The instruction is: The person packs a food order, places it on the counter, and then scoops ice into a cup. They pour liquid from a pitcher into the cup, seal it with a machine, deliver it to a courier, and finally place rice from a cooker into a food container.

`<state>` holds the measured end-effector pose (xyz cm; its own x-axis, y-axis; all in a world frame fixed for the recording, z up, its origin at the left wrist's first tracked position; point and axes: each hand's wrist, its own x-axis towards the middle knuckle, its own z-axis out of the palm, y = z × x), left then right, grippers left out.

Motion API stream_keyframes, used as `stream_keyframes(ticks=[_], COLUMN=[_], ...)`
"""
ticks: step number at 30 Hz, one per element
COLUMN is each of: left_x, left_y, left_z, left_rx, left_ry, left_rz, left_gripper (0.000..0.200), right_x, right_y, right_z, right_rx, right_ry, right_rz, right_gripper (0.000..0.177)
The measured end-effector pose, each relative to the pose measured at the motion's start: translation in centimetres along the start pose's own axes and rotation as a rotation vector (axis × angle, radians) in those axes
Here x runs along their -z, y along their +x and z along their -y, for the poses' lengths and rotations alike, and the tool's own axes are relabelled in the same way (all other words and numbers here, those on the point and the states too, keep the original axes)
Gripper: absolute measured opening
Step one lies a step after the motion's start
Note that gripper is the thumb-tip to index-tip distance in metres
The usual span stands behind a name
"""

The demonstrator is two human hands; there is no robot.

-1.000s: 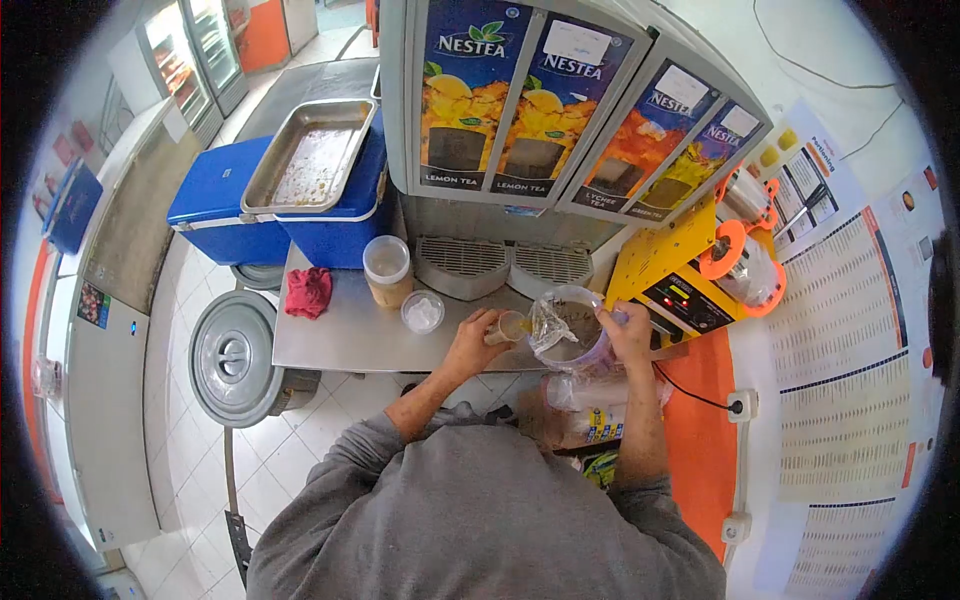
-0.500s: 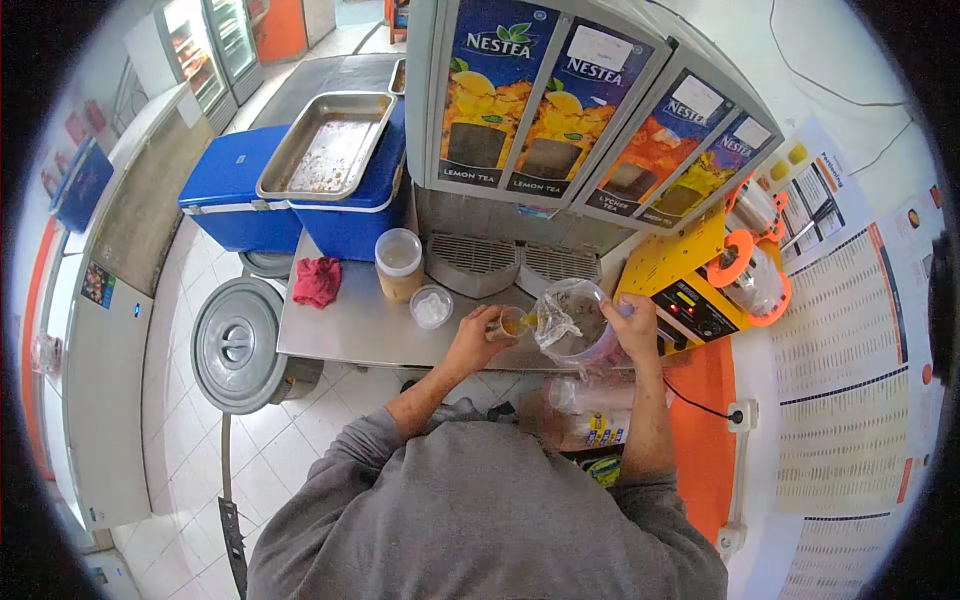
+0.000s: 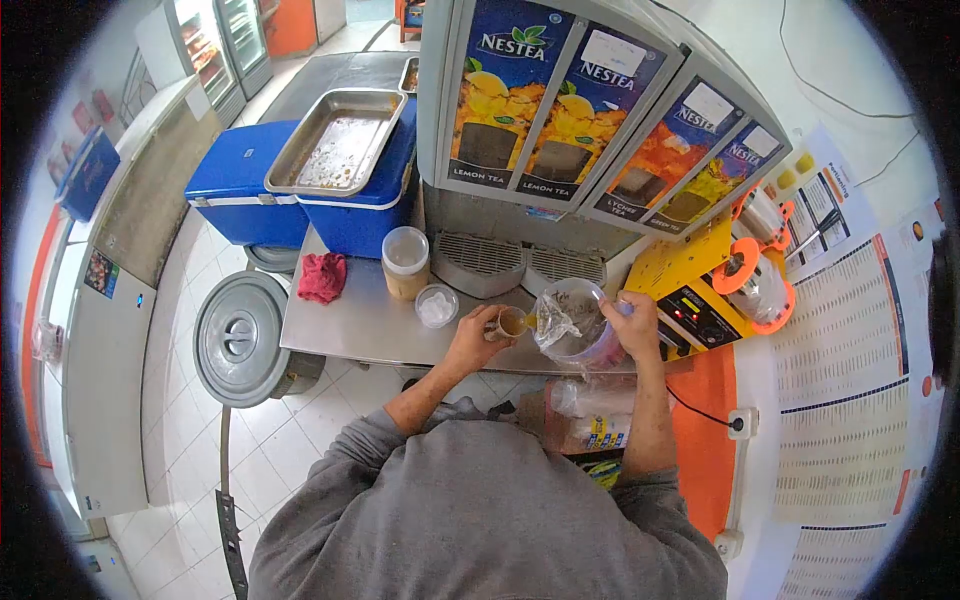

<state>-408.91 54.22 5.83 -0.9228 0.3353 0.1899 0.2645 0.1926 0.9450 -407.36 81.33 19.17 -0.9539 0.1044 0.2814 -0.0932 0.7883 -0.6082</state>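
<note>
My left hand (image 3: 474,342) is wrapped round a small clear cup (image 3: 508,322) with brownish liquid in it. To its right, my right hand (image 3: 634,325) grips the handle of a clear plastic pitcher (image 3: 588,345), which is tilted toward the cup. Crumpled clear plastic film (image 3: 562,318) covers part of the pitcher's mouth. Left of the cup, a clear cup of ice (image 3: 437,306) stands on the metal counter (image 3: 370,335). Behind it is a tall container (image 3: 406,262) with tan contents.
A tea dispenser (image 3: 530,110) stands behind the counter, beside a yellow sealing machine (image 3: 690,285). Farther left are a red cloth (image 3: 322,277), blue coolers (image 3: 240,185) under a metal tray (image 3: 337,140), and a lidded grey bin (image 3: 241,340) on the floor.
The view has shifted slightly. The liquid in the small cup stands higher than before, while both hands keep nearly the same places.
</note>
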Motion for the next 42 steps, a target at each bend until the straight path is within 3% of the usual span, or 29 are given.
stream_keyframes(ticks=[3,10,16,18,19,21,24,26,28,30,33,34,36,40,42], left_x=[0.3,0.9,1.5,1.9,2.1,2.7,3.6,4.5,6.2,7.3,9.5,10.0,10.6,11.1,11.1], left_y=[-0.2,-0.6,-1.6,-1.9,-2.1,-2.6,-3.4,-4.2,-5.1,-5.8,-6.4,-6.4,-6.2,-5.5,-4.9], left_z=[0.0,-0.7,-1.0,-1.6,-1.9,-2.5,-2.2,-1.9,-2.0,-0.1,0.9,1.3,2.9,4.6,4.2], left_rx=[0.010,0.041,0.015,0.030,0.040,0.065,0.107,0.131,0.157,0.176,0.219,0.221,0.168,0.157,0.293], left_ry=[0.010,-0.036,-0.090,-0.100,-0.113,-0.128,-0.140,-0.130,-0.065,-0.063,0.152,0.157,0.343,0.455,0.684], left_rz=[0.008,0.006,-0.089,-0.108,-0.121,-0.127,-0.163,-0.195,-0.255,-0.305,-0.346,-0.349,-0.347,-0.331,-0.275], left_gripper=[0.058,0.059,0.057,0.056,0.056,0.056,0.055,0.054,0.055,0.055,0.055,0.055,0.053,0.053,0.055], right_x=[-0.5,-0.9,-2.2,-2.6,-3.3,-5.3,-7.0,-9.1,-10.6,-12.2,-13.2,-12.8,-11.2,-11.6,-11.4], right_y=[-0.3,0.2,-0.3,-0.6,-0.9,-1.7,-2.3,-3.1,-3.8,-4.3,-4.5,-4.6,-4.6,-5.0,-5.2], right_z=[0.6,0.3,-1.0,-1.5,-1.6,-2.2,-6.1,-7.2,-7.0,-6.4,-5.7,-5.7,-6.0,-6.7,-5.9], right_rx=[0.100,0.073,0.086,-0.113,-0.111,-0.172,-0.293,-0.340,-0.388,-0.475,-0.438,-0.440,-0.338,-0.371,-0.429], right_ry=[0.003,-0.009,0.185,0.293,0.300,0.529,0.671,0.726,0.780,0.798,0.833,0.837,0.781,0.757,0.795], right_rz=[-0.124,0.034,-0.099,0.029,0.038,-0.214,-0.074,-0.140,-0.209,-0.420,-0.525,-0.521,-0.213,-0.217,-0.318], right_gripper=[0.043,0.044,0.043,0.040,0.040,0.035,0.021,0.025,0.029,0.027,0.029,0.029,0.032,0.033,0.035])
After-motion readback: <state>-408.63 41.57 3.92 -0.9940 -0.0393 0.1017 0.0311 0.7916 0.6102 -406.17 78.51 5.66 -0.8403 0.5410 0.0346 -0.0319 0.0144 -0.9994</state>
